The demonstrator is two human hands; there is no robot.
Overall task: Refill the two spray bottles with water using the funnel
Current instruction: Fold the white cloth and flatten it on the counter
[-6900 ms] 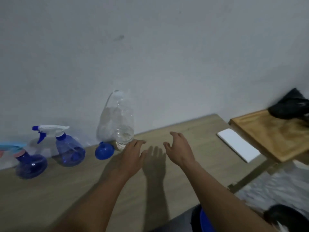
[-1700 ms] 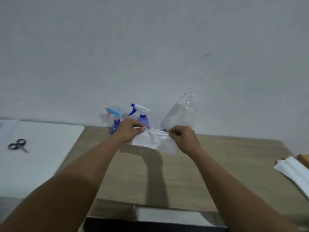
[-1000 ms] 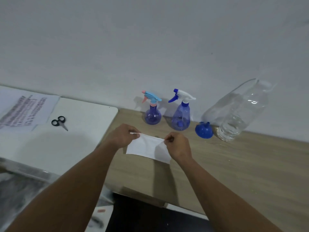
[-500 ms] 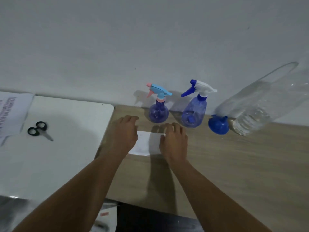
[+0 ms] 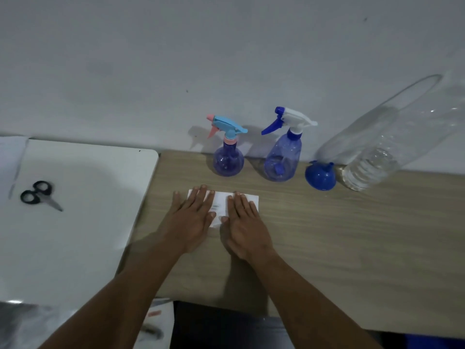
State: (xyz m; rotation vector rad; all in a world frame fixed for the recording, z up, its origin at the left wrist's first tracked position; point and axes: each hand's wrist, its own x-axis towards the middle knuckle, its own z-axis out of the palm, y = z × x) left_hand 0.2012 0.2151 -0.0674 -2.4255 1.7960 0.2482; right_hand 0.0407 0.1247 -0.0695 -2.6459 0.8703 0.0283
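Two blue spray bottles stand against the wall: a round one with a light-blue and pink trigger [image 5: 228, 157] and a taller one with a white and blue trigger [image 5: 284, 157]. Right of them a blue funnel [image 5: 320, 176] rests mouth down, beside a large clear water bottle [image 5: 382, 149] holding a little water. In front of the sprayers a white paper [image 5: 221, 204] lies flat on the wooden table [image 5: 339, 235]. My left hand [image 5: 188, 220] and my right hand [image 5: 245, 222] press flat on the paper, fingers spread, gripping nothing.
A white table [image 5: 75, 210] adjoins the wooden one on the left, with black scissors [image 5: 37, 195] and a paper sheet at its far left edge. The wall runs right behind the bottles. The wooden table's front edge is near my forearms.
My hands carried the white paper over, laid it on the table in front of the spray bottles and now press it flat with open palms.
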